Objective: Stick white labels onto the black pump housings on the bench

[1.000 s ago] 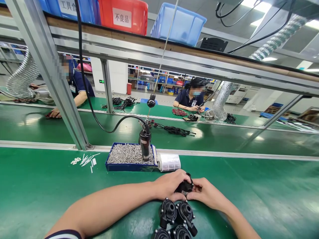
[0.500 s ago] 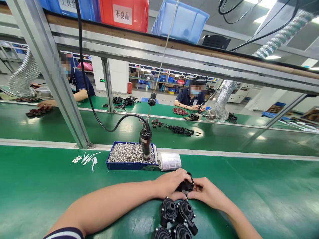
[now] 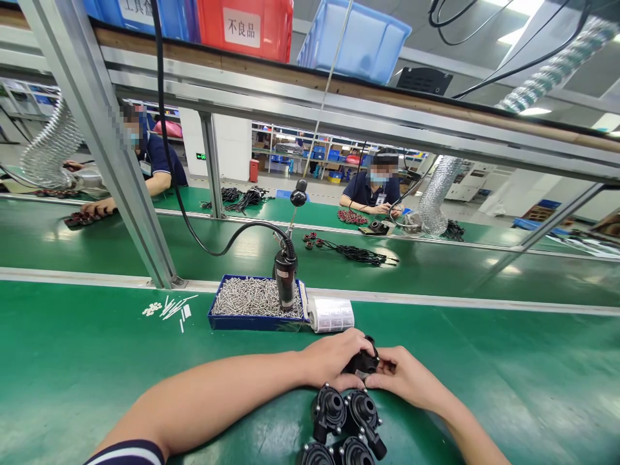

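My left hand [image 3: 336,358] is closed around a small black pump [image 3: 364,363] with a pale label on its side. From the right, my right hand [image 3: 398,373] pinches the same pump with bent fingers. What lies between those fingertips is partly hidden. Just below my hands sit several more black pumps with round ports and screws at their rims, among them one pump [image 3: 330,410] on the left and another pump [image 3: 364,413] beside it. A roll of white labels [image 3: 334,315] lies beyond my left hand.
A blue tray [image 3: 256,322] full of screws stands behind my left forearm. An electric screwdriver [image 3: 285,278] hangs over it on a cable. White bits [image 3: 174,309] lie left on the green bench. Metal posts carry a shelf of bins [image 3: 245,26]. Two co-workers sit across the belt.
My hands hold the pump in nearly the same pose. The wires on the belt have shifted slightly right, and the left co-worker's hand has moved a little to the right.
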A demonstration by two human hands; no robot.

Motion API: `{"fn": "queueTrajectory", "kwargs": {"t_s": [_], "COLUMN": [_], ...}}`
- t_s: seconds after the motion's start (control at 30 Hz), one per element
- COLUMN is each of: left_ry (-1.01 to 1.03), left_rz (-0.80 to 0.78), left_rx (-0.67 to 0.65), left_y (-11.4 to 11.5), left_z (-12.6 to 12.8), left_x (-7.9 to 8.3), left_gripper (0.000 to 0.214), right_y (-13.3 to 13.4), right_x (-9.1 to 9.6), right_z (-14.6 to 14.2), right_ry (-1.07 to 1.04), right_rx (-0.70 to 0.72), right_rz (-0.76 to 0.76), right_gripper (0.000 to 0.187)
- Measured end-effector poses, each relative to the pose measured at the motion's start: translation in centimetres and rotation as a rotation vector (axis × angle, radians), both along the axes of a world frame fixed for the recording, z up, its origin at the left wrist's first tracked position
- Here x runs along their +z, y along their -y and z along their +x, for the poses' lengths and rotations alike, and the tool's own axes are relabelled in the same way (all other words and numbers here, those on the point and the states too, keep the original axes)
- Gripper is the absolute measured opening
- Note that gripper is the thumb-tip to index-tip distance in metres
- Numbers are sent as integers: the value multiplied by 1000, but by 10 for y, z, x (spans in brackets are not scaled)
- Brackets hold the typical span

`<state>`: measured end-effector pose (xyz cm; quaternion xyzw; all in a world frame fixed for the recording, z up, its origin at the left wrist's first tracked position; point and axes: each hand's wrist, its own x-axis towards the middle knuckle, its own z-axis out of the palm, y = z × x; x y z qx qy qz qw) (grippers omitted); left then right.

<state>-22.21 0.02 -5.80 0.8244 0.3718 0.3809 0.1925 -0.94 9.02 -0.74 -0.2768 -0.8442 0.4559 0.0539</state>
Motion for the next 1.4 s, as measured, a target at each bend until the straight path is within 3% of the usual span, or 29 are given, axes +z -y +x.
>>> {"fn": "queueTrajectory", "kwargs": {"t_s": [0.6,1.1,1.4], "left_ry": [-21,-21,-45], "left_rz": [-6,-5,-47], "left_rx": [25,69,65], "left_y": [-1,1,5], "left_z": [0,3,4], "left_x": [-2,-5,3], "left_gripper": [73,66,62], "right_y": [-2,-3,-1], "right_x": [-3,-4,-3], "right_z": [-1,-2,-1], "right_ry": [55,29,43], "right_rx": [8,-7,-32], "right_rz": [-27,-25,-11], "right_gripper": [33,48,31]}}
